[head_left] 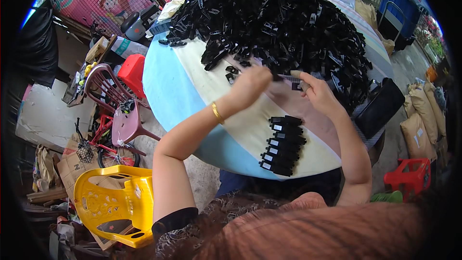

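A huge heap of small black plastic pieces [274, 19] covers the far part of the round table. At the heap's near edge, my left hand [252, 85] is closed, its fingertips against a blurred black piece [277, 77]. My right hand [318, 95] faces it, beige covers on thumb and finger, pinched around another small black piece [296, 86]. Motion blur and the fingers partly hide both. Nearer to me, several black pieces with pale labels [281, 147] lie in a neat overlapping column. Two loose pieces [231, 74] rest left of my left hand.
The table wears a striped pastel cloth [178, 101]. A black pouch [380, 107] lies at its right edge. Left stand a pink chair [126, 124], a red box [131, 74] and a yellow chair [113, 204]. A red stool [409, 175] and brown sacks [417, 127] are at right.
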A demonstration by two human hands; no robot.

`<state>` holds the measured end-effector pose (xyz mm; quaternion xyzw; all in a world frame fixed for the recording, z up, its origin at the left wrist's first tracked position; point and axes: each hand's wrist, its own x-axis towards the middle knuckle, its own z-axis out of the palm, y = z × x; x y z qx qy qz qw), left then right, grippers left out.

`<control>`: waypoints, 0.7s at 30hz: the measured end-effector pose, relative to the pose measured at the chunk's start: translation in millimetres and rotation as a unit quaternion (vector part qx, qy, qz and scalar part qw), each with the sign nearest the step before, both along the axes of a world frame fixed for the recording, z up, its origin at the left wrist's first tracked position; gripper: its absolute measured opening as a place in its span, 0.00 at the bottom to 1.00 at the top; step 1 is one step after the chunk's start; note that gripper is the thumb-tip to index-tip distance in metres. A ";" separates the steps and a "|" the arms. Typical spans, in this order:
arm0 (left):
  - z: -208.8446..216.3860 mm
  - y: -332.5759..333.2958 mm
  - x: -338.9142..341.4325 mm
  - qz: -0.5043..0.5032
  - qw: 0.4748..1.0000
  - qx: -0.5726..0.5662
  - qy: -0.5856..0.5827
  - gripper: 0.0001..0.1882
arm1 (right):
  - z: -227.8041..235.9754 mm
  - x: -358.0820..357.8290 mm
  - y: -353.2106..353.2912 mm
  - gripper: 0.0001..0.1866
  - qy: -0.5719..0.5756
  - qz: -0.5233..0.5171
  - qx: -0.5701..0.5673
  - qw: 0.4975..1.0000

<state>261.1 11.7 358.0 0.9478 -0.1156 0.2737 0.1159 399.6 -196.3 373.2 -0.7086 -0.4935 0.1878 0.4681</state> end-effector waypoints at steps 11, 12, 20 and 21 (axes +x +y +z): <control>-11.4 -44.4 -5.8 -0.020 0.966 -0.236 0.106 0.14 | 0.6 -5.9 -1.4 0.11 -0.108 0.013 -0.069 0.992; -8.6 -47.5 -5.9 -0.012 0.961 -0.258 0.098 0.14 | -2.6 -3.5 -3.2 0.10 -0.222 -0.013 -0.028 0.974; -9.3 -37.4 -11.9 0.118 0.971 -0.186 0.094 0.12 | -7.3 3.4 1.5 0.12 -0.292 0.004 0.041 0.956; -6.9 -36.3 -11.4 0.118 0.964 -0.208 0.114 0.12 | -7.0 3.1 2.3 0.12 -0.267 -0.002 0.059 0.962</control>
